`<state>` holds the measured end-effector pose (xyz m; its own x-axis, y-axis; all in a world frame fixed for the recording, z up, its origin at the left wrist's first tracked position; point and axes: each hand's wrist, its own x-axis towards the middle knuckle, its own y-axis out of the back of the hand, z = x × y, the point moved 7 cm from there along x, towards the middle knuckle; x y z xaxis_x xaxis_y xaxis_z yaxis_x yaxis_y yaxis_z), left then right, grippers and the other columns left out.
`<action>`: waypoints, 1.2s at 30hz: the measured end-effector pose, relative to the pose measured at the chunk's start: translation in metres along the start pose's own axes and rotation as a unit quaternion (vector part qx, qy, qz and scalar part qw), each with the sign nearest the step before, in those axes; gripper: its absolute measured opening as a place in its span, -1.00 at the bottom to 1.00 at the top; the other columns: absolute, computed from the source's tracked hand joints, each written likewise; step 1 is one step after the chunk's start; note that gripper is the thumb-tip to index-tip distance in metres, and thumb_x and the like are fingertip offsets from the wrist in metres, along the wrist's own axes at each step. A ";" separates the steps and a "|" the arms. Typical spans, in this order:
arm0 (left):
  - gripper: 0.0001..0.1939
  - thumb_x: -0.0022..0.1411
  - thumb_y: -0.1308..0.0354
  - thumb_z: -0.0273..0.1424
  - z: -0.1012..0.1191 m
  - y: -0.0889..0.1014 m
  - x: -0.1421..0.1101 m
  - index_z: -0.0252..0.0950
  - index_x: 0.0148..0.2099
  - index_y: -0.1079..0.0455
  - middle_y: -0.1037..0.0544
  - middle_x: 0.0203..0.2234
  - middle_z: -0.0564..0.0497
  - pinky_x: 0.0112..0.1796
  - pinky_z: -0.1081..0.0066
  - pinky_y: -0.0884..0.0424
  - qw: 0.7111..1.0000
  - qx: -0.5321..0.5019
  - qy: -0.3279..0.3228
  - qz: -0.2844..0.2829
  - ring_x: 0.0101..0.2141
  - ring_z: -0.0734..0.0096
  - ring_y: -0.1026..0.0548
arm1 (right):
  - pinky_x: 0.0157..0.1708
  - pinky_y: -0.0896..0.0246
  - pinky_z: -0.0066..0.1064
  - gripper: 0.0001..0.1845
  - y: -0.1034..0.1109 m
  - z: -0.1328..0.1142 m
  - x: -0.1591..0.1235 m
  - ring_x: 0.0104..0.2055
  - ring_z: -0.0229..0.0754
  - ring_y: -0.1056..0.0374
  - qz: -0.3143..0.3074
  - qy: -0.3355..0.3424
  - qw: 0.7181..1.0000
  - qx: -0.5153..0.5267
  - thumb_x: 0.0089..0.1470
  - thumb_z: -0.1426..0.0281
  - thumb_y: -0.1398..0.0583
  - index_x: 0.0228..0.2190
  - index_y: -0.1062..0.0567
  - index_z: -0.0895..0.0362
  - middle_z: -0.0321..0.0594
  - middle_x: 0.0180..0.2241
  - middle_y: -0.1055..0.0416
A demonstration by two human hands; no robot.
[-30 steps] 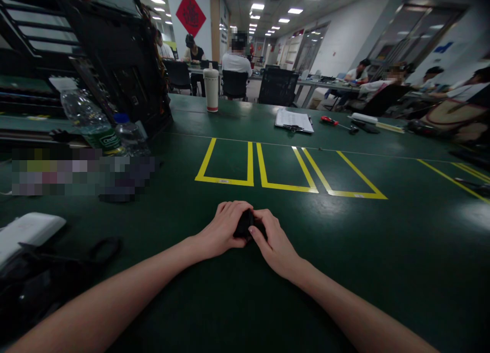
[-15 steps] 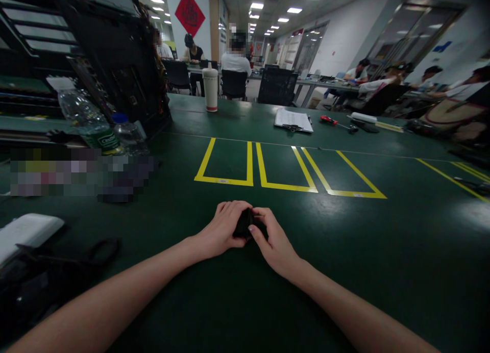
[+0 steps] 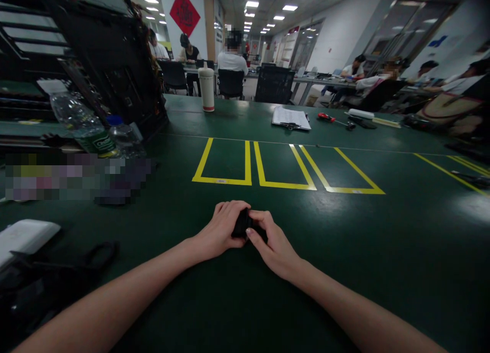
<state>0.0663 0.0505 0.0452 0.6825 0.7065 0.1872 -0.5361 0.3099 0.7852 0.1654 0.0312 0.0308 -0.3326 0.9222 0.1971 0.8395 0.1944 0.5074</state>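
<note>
A small black object [image 3: 241, 224] sits low over the green tabletop between my hands; its kind cannot be made out. My left hand [image 3: 221, 229] is closed around its left side, fingers over the top and thumb below. On the right side, my right hand [image 3: 274, 245] pinches the object's edge, its thumb in front and its bent fingers behind. Fingers and palms hide much of the object. Beyond the hands, yellow tape outlines [image 3: 222, 181] mark the green table [image 3: 245, 302].
At left stand a black machine frame [image 3: 111, 72], a large clear bottle [image 3: 78, 118], a blue-capped bottle [image 3: 124, 136], a white device [image 3: 28, 235] and black cables [image 3: 49, 286]. Farther back are a cup [image 3: 207, 90], a clipboard [image 3: 291, 118] and a red-handled screwdriver [image 3: 327, 117]. Several people sit beyond.
My right thumb and fingers have shifted slightly at the black object's right edge. My left hand keeps its grip. The camera view has turned a little.
</note>
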 end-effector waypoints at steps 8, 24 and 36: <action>-0.41 0.02 -0.14 -0.47 -0.003 -0.001 0.000 -0.18 0.07 0.03 -0.22 -0.04 -0.05 -0.02 0.13 -0.11 1.000 -0.005 0.008 -0.006 -0.02 0.19 -0.21 | -0.11 -0.21 -0.25 -0.68 0.003 0.006 0.003 -0.13 -0.19 -0.24 0.003 -0.030 0.998 0.052 0.08 0.43 -0.04 -0.09 -0.17 0.07 -0.20 -0.18 -0.25; -0.39 0.01 -0.15 -0.48 -0.007 -0.003 0.003 -0.17 0.07 0.03 -0.23 -0.03 -0.04 -0.03 0.11 -0.12 1.000 -0.008 0.012 -0.004 -0.03 0.19 -0.22 | -0.13 -0.19 -0.33 -0.73 0.013 0.002 0.009 -0.15 -0.24 -0.22 -0.001 -0.006 0.999 0.037 0.00 0.46 -0.13 -0.20 -0.27 0.10 -0.23 -0.20 -0.24; -0.37 0.00 -0.15 -0.50 -0.009 -0.005 0.002 -0.17 0.08 0.05 -0.20 -0.01 -0.04 -0.02 0.11 -0.11 1.000 -0.004 0.016 -0.011 0.00 0.17 -0.19 | -0.12 -0.19 -0.29 -0.73 0.011 0.004 0.008 -0.14 -0.22 -0.22 -0.037 0.015 0.998 0.058 0.01 0.43 -0.13 -0.19 -0.25 0.08 -0.23 -0.19 -0.23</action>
<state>0.0659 0.0561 0.0364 0.6781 0.7192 0.1513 -0.5258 0.3309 0.7836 0.1740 0.0416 0.0344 -0.4059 0.8943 0.1882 0.8559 0.2998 0.4214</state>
